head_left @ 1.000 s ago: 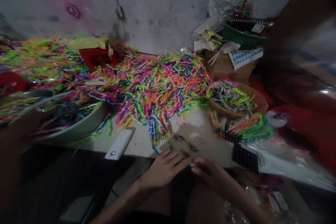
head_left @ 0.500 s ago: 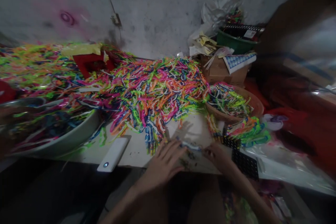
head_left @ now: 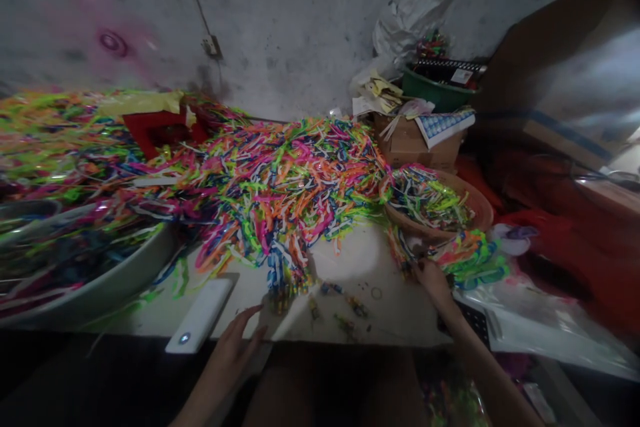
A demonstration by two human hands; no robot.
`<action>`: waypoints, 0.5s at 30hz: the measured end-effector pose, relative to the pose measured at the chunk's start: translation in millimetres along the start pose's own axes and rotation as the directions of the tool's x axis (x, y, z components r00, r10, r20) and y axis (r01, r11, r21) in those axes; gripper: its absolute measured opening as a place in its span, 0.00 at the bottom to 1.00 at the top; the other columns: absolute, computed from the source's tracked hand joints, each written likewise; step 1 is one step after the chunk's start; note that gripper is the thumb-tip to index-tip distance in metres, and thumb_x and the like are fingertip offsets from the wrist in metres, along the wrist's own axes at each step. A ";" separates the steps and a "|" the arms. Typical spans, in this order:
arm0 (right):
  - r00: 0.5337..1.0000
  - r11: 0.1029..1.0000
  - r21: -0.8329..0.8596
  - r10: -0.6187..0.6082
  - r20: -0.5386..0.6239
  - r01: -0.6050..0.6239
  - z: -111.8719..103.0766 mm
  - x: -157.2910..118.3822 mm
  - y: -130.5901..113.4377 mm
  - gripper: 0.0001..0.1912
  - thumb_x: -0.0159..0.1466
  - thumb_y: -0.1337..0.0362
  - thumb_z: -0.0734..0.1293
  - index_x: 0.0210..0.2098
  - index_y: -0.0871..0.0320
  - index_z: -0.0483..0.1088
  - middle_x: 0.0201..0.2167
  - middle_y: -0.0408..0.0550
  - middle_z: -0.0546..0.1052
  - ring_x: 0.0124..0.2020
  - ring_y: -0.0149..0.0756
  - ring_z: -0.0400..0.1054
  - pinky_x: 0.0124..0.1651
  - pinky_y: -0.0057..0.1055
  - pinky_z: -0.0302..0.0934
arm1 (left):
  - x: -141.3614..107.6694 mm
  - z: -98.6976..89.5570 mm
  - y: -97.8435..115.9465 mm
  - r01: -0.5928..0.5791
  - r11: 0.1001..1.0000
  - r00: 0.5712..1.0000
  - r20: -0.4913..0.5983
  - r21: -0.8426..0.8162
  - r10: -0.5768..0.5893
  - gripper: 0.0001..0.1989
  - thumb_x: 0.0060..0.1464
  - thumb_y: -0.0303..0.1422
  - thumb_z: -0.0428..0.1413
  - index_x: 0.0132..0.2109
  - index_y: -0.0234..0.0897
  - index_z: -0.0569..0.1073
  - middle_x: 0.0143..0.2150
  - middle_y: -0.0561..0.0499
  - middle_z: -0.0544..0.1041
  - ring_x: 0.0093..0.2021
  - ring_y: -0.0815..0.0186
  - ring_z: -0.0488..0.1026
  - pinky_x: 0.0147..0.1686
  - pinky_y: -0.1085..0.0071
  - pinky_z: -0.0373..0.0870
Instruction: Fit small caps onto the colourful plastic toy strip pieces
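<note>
My left hand (head_left: 239,340) is at the table's front edge, fingers apart, holding nothing. Close to its fingertips lies a bundle of colourful braided strips (head_left: 284,273) with yellowish ends. My right hand (head_left: 431,280) reaches to a smaller bunch of strips (head_left: 400,255) beside the basket. Its fingers are bent together at that bunch; what they pinch is too dark to make out. Between the hands, short multicoloured pieces (head_left: 357,305) and a thin ring (head_left: 376,293) lie on the white tabletop (head_left: 350,267).
A large heap of bright strips (head_left: 300,173) covers the back. A basin (head_left: 150,260) stands left, a white power bank-like block (head_left: 203,317) near the edge. At right are a round basket (head_left: 483,207), green strip bundles (head_left: 483,267), a black grid (head_left: 473,320) and a cardboard box (head_left: 420,143).
My left hand has moved left and back, off the small pieces. My right hand has moved right and forward to the bunch by the basket. The blue-white piece between them now lies on the table.
</note>
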State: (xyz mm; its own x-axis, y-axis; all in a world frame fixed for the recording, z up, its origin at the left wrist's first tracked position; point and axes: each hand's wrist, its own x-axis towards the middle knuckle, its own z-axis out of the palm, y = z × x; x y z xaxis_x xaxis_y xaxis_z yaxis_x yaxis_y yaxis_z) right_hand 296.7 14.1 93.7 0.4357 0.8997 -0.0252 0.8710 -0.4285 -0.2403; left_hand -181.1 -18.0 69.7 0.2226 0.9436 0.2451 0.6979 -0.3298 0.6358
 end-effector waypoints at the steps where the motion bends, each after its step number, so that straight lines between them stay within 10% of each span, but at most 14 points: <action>1: 1.000 1.000 -0.013 0.013 0.001 -0.013 0.5 -0.9 -0.4 0.15 0.65 0.62 0.59 0.36 0.65 0.73 0.36 0.59 0.78 0.39 0.41 0.73 0.38 0.28 0.58 | -1.4 0.5 -3.9 0.006 1.000 1.000 -0.004 -0.008 -0.006 0.20 0.56 0.45 0.49 0.51 0.39 0.67 0.50 0.45 0.74 0.51 0.55 0.71 0.51 0.60 0.69; 8: 0.998 0.996 -0.061 0.066 0.018 -0.065 -3.3 -14.1 -4.8 0.17 0.66 0.61 0.58 0.46 0.64 0.70 0.38 0.60 0.78 0.41 0.44 0.73 0.39 0.30 0.60 | -1.9 13.3 -9.9 0.169 0.960 0.986 0.036 -0.224 -0.165 0.24 0.50 0.49 0.53 0.49 0.38 0.68 0.51 0.43 0.73 0.54 0.53 0.69 0.56 0.53 0.62; 15: 0.999 1.000 0.005 0.018 -0.033 -0.018 -24.7 -36.4 -31.1 0.21 0.66 0.59 0.55 0.51 0.65 0.66 0.39 0.67 0.76 0.40 0.52 0.73 0.40 0.40 0.61 | 22.0 24.2 -14.1 0.484 0.617 0.832 0.109 -0.621 -0.544 0.41 0.33 0.59 0.59 0.48 0.34 0.64 0.53 0.34 0.68 0.55 0.48 0.66 0.51 0.56 0.65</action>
State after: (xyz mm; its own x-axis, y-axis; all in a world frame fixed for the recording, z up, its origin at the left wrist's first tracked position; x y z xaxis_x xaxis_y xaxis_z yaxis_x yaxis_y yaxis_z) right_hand 259.4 -7.3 126.0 0.4583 0.8888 0.0026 0.8620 -0.4438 -0.2449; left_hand -169.6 8.2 48.4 -0.1202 0.9677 -0.2215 0.1157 0.2352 0.9650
